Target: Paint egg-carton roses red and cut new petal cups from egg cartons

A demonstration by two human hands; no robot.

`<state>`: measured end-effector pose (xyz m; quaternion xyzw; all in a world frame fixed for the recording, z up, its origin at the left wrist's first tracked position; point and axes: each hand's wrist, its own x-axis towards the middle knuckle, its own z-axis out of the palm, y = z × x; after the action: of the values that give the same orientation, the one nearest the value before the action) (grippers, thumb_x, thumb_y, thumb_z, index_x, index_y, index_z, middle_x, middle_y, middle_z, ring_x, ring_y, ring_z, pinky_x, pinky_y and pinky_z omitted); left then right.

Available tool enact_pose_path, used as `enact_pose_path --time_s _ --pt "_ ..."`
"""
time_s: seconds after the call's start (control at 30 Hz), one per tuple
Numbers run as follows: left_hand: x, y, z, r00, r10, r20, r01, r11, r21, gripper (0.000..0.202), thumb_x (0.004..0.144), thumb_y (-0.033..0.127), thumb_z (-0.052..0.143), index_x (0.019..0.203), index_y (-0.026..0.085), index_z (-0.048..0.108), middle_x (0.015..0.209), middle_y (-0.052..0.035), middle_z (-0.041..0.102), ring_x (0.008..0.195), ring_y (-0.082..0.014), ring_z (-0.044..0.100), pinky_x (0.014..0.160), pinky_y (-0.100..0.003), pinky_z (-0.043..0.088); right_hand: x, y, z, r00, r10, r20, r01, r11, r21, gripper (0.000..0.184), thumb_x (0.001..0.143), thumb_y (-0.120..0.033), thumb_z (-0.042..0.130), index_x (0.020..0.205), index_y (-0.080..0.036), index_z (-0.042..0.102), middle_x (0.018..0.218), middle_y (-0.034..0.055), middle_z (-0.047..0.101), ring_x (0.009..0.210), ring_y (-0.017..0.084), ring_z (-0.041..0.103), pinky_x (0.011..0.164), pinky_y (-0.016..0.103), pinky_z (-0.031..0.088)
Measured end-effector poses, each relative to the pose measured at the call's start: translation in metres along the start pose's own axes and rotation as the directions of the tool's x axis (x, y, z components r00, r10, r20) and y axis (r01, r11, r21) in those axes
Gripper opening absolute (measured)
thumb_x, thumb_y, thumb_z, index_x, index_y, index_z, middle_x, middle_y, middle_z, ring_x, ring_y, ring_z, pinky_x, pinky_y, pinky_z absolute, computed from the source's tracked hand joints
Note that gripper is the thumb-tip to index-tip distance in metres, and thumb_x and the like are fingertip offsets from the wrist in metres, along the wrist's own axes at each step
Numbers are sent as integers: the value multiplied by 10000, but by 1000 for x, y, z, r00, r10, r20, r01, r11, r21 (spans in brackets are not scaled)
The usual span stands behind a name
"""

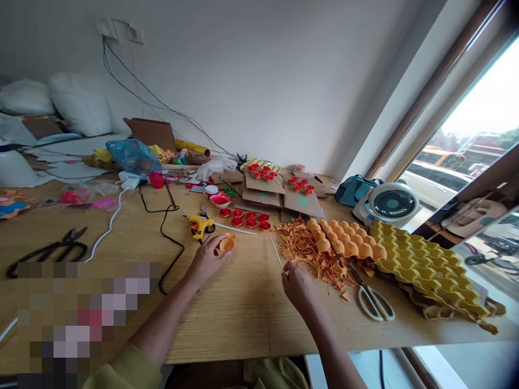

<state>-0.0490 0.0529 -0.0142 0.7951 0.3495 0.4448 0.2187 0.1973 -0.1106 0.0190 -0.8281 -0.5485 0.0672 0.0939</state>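
Between the fingers of my left hand (210, 256) is an orange egg-carton cup (227, 243), its hollow side facing up. My right hand (298, 282) pinches a thin pale wooden stick (277, 252) that points up and away from me. Just beyond my left hand lies a yellow glue gun (200, 225) on its side. Several red paper flowers (251, 219) sit in two rows behind the cup. Orange carton scraps (302, 243) are heaped to the right of the stick, beside an orange egg tray (344, 237).
Large scissors (375, 302) lie at right, partly over the scraps, near yellow egg trays (421, 265) and a white fan (391, 202). Cardboard pieces (263, 186) carry more red flowers. A bowl of red paint (221, 200), black shears (52, 251) and a black cable (164, 232) are also on the table.
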Motion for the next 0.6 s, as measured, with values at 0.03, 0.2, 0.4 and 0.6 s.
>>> enact_pose_path --time_s 0.03,0.2,0.4,0.6 --pt "0 1 0 1000 2 11 -2 1000 -5 369 846 292 673 1204 200 679 1199 -122 715 781 -182 681 686 -311 606 -1 2 -1 1000 -14 2 14 1000 -1 163 991 -154 506 1036 -158 663 980 96 753 901 191 680 710 263 363" --pt "-1 0 -2 999 -3 43 4 1000 -18 361 840 226 658 1199 194 675 1200 -127 692 899 -214 703 676 -307 626 17 6 -4 999 17 -37 -18 999 -30 191 1000 -135 466 1045 -142 651 1016 125 748 912 193 678 719 267 357" --pt "-2 -5 -4 999 -37 39 38 999 -23 391 837 210 647 1227 206 669 1228 -126 658 986 -228 702 716 -315 656 41 4 -2 999 7 -52 -9 999 -33 141 997 -179 522 1030 -165 659 1013 110 752 941 196 688 727 261 372" --pt "-1 -10 -12 997 -67 40 64 994 86 369 816 239 652 1181 202 688 1192 -115 652 1014 -247 702 821 -361 649 38 5 -3 996 50 -79 -54 998 -45 195 1024 -190 468 1101 -158 643 1098 138 746 965 212 690 718 271 370"
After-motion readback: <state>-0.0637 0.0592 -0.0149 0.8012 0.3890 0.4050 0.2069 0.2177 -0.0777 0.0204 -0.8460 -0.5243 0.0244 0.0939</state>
